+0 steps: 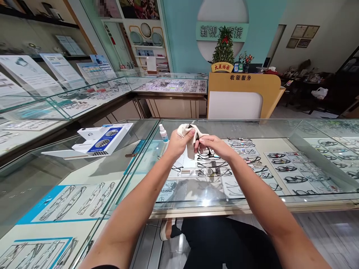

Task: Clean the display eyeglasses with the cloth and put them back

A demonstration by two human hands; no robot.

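Observation:
Above the glass counter, my left hand [178, 145] is closed on a cream cleaning cloth [183, 130], its thumb pressing into the folds. My right hand [214, 145] meets it from the right with fingers pinched together. Between them, thin dark parts show at the cloth's folds; they look like a pair of eyeglasses, mostly covered by cloth and fingers. A loose end of the cloth hangs down between the hands. Just left of my left hand, a small white spray bottle [163, 133] stands upright on the glass.
An opened blue-and-white box [108, 140] lies on the counter at left. Under the glass [196, 190] are rows of eyeglass frames [280, 161], with more frames [64, 201] at lower left. Beyond stand further showcases [171, 86] and a yellow cashier desk [272, 89] with a plant [223, 48].

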